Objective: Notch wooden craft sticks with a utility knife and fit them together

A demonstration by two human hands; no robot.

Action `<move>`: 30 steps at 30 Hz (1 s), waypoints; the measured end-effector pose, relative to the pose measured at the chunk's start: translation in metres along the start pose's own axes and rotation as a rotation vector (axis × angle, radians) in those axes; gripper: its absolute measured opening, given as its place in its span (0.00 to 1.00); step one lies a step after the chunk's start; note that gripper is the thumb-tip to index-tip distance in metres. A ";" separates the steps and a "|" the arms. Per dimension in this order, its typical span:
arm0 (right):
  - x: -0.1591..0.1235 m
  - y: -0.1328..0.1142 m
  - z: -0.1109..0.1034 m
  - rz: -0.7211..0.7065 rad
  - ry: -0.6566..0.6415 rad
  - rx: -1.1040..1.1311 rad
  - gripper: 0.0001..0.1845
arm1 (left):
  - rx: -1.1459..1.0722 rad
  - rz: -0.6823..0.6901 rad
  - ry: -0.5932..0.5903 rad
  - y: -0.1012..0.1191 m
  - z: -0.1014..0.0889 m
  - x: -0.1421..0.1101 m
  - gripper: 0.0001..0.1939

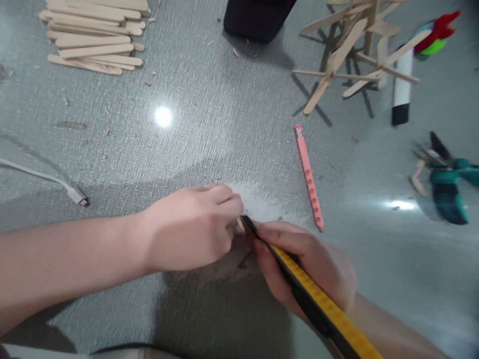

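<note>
My left hand (194, 227) is closed low over the table, its fingers pinched on a small wooden stick piece (240, 225). Only the end of that piece shows; the fingers hide the rest. My right hand (307, 259) grips a long yellow-and-black tool that looks like a utility knife (318, 294). Its dark tip meets or nearly meets the wood, right beside my left fingertips. Pale dust (258, 199) is spread on the table around both hands.
Craft sticks (95, 50) lie piled at top left. A stick structure (348, 55) stands at top right, near a black container (258, 20). A pink pencil (309, 179), green-handled pliers or cutters (447, 184), a white-and-black tube (403, 89) and a white cable (41, 169) lie about.
</note>
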State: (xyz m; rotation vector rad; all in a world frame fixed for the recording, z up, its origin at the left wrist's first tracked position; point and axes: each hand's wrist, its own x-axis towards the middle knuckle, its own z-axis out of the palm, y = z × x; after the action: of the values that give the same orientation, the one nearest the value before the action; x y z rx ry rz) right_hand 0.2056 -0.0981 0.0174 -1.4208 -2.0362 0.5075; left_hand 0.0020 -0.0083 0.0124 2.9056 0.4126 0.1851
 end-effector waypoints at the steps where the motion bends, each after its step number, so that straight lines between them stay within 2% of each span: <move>1: 0.000 0.000 0.001 0.001 0.004 0.000 0.14 | -0.002 -0.002 -0.008 0.000 -0.001 0.000 0.17; 8: 0.003 -0.001 0.001 -0.023 0.009 0.000 0.14 | -0.029 0.022 0.005 0.000 -0.001 0.000 0.16; 12: 0.002 -0.004 -0.001 0.016 -0.028 0.015 0.11 | -0.035 -0.030 -0.005 0.003 0.000 0.001 0.16; 17: -0.002 -0.003 0.000 -0.003 -0.006 0.042 0.13 | -0.051 -0.051 -0.003 0.006 0.001 0.000 0.16; 23: -0.007 0.003 -0.002 0.018 0.018 0.105 0.14 | -0.053 -0.023 0.122 0.003 0.008 -0.004 0.18; 30: -0.023 0.021 -0.004 0.088 0.128 0.128 0.14 | 0.019 0.011 0.261 -0.002 0.014 -0.005 0.14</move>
State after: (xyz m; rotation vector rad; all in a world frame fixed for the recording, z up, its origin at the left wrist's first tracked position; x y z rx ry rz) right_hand 0.2288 -0.1125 0.0016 -1.4328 -1.8146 0.5585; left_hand -0.0015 -0.0108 -0.0022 2.9102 0.4409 0.5693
